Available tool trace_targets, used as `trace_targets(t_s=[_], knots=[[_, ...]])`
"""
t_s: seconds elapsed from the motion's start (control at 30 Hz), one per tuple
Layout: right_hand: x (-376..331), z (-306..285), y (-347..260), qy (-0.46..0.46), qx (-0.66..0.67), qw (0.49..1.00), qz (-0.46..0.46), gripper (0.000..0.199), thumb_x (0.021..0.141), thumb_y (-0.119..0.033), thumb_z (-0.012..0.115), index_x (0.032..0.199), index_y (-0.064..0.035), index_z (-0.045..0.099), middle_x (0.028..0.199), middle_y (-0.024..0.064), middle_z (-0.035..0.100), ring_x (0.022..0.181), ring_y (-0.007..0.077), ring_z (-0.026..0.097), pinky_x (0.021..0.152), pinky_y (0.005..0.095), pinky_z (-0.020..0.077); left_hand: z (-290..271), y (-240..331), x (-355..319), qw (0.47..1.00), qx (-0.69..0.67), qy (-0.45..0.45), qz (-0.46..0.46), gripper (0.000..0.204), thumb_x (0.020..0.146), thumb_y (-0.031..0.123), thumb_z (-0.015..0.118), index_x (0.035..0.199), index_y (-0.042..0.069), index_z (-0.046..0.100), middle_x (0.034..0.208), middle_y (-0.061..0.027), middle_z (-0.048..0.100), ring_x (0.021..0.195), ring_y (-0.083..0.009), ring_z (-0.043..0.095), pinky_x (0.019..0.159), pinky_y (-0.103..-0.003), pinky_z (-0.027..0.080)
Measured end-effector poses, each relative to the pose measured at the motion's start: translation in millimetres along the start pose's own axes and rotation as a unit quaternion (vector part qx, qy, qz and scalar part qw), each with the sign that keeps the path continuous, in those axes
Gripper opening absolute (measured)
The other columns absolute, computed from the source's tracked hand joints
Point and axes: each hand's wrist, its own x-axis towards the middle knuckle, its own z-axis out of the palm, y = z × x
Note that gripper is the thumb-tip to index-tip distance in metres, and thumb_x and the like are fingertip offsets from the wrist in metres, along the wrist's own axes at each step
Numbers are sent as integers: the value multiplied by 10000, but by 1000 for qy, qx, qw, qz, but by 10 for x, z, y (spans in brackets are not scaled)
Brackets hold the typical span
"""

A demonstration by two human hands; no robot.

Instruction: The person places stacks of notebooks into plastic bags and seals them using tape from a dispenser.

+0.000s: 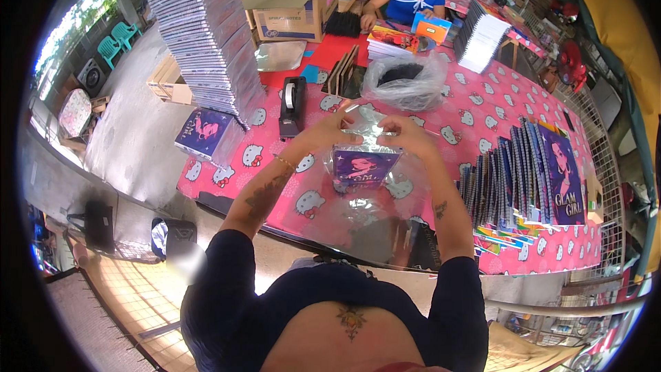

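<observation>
In front of me lies a purple notebook (365, 169) with a pink figure on its cover, inside a transparent plastic bag (370, 127). My left hand (332, 132) pinches the bag's far left part, its fingers bent inward. On the other side, my right hand (407, 136) grips the same plastic with curled fingers. Shiny folds of film lie between the two hands, just beyond the notebook. Whether more notebooks lie beneath the top one, I cannot tell. A black tape dispenser (292, 107) stands just beyond my left hand.
At left rises a tall stack of wrapped notebooks (206, 41), with a shorter purple pack (205, 134) beside it. A row of spiral notebooks (513, 172) stands at right. Beyond are a plastic-wrapped black roll (403, 83), an open carton (292, 10) and a seated person (413, 0) handling booklets.
</observation>
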Motion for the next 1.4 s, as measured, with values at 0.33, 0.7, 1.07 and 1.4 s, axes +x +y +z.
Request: trace_targets(t_s=[0.33, 0.7, 1.07, 1.4], knots=[[102, 208, 124, 76, 23, 996, -28, 224, 877, -153, 722, 1039, -6, 674, 906, 18, 656, 806, 99, 600, 743, 259, 484, -582, -1964, -214, 894, -145, 270, -328, 347, 820, 298, 755, 1014, 11, 721, 820, -97, 684, 714, -202, 649, 647, -323, 516], [-62, 158, 236, 99, 5, 995, -2, 273, 881, -144, 708, 1123, -37, 639, 884, 10, 627, 804, 93, 580, 717, 249, 471, -662, -1605, -273, 864, 432, 184, -183, 199, 833, 212, 678, 786, 19, 673, 710, -146, 693, 627, -300, 697, 574, -415, 552], [6, 263, -30, 155, -80, 984, -29, 385, 836, -149, 729, 1188, -65, 601, 987, 82, 612, 877, 187, 605, 732, 324, 486, 203, -736, 957, 883, -194, -422, -68, 263, 933, 287, 635, 890, 47, 731, 754, -43, 694, 739, -142, 658, 674, -321, 510], [-440, 2360, 423, -158, 469, 865, 79, 587, 899, -369, 697, 1383, -120, 476, 1323, 97, 552, 1265, 267, 504, 1020, 505, 444, 200, 683, 242, 912, 331, -140, 196, 588, 624, 431, 803, 1010, 14, 654, 899, -183, 663, 891, -365, 657, 809, -478, 523]])
